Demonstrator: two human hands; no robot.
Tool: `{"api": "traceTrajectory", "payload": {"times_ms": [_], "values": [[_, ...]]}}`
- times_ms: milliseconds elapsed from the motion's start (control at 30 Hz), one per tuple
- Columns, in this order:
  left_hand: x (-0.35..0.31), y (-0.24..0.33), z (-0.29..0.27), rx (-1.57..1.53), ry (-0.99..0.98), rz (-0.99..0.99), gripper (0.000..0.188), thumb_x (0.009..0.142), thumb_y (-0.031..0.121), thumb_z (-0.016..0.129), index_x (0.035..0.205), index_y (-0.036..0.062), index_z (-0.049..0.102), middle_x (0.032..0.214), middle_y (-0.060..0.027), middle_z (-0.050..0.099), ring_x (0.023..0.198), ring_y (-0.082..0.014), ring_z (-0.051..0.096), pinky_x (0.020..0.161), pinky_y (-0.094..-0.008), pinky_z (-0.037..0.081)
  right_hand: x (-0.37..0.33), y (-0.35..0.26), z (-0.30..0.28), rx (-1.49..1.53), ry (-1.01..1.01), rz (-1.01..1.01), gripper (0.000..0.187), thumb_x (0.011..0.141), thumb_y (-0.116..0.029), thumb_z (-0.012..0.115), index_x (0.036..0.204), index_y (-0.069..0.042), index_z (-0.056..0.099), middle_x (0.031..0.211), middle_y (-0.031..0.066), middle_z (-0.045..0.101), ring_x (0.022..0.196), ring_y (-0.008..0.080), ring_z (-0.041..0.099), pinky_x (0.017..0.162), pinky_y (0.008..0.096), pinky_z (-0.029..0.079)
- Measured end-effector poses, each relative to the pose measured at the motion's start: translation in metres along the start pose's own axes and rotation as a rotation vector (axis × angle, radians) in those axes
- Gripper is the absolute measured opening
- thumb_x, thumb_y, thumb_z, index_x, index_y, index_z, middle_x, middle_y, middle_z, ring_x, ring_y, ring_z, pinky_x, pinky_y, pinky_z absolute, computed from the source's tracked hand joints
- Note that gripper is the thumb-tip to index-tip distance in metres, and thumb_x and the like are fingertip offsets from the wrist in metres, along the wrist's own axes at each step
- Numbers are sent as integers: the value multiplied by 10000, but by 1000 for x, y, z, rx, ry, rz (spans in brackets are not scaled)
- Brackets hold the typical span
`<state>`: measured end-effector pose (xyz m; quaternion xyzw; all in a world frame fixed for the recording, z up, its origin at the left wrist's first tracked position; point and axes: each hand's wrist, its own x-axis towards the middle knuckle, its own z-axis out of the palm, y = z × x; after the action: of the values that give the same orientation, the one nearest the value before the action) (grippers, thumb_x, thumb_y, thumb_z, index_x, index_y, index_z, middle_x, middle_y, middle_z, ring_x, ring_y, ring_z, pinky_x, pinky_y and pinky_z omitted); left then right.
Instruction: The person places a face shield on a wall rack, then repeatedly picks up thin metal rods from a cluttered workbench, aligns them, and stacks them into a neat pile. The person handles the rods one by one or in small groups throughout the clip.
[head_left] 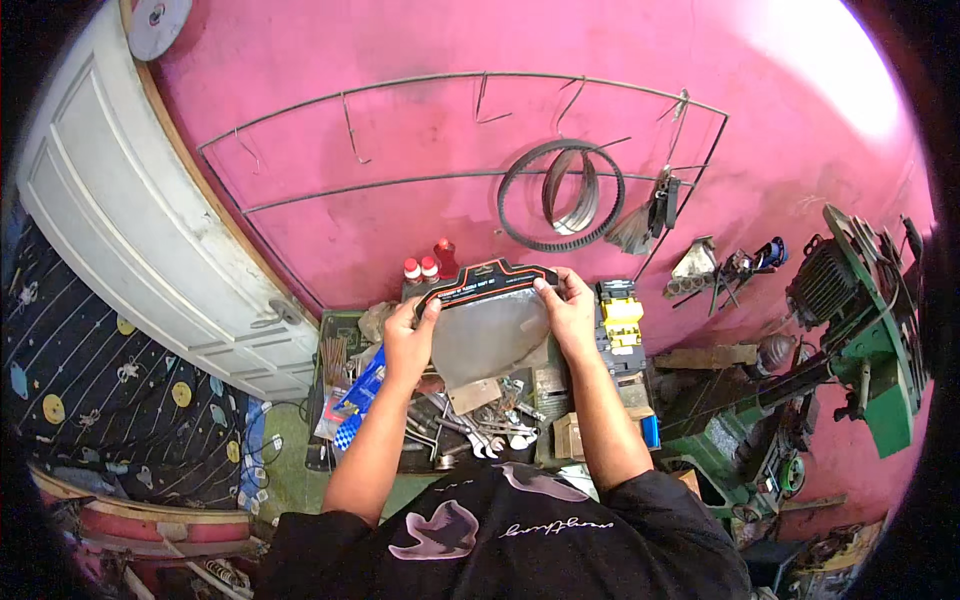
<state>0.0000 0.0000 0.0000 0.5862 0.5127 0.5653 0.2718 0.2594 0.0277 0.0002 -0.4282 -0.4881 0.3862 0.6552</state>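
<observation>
Between both hands, above a cluttered worktable, I hold a plastic package (488, 340) with a cloudy, see-through body and a black, orange-edged header card. My left hand (408, 345) grips the card's left end, thumb on the front. At the right end, my right hand (569, 312) pinches it the same way. Whether anything lies inside the package cannot be made out. Under it, several metal wrenches (483, 437) and small parts lie heaped on the table, partly hidden by the package. A blue packet (362, 388) lies beside my left forearm.
Red-capped bottles (421, 268) stand by the pink wall. A yellow-and-black case (622, 322) and a cardboard box (567, 437) flank my right forearm. Belts (507, 215) hang from a wire wall rack (370, 181). A green machine (885, 395) stands right, a white door (130, 205) left.
</observation>
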Motion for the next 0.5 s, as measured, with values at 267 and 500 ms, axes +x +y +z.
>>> {"api": "traceTrajectory", "payload": {"times_ms": [267, 500], "values": [[45, 100, 42, 107, 10, 252, 278, 918, 301, 715, 971, 32, 756, 712, -103, 655, 697, -203, 578, 697, -344, 477, 29, -79, -44, -130, 139, -154, 357, 904, -82, 737, 1239, -5, 644, 957, 18, 691, 820, 62, 595, 747, 221, 499], [107, 144, 121, 44, -21, 342, 318, 912, 327, 715, 880, 11, 735, 598, -113, 582, 558, -202, 490, 579, -355, 440, 98, -129, -96, -200, 217, -251, 424, 872, -49, 745, 1283, -41, 642, 993, 40, 684, 797, 69, 572, 719, 237, 500]]}}
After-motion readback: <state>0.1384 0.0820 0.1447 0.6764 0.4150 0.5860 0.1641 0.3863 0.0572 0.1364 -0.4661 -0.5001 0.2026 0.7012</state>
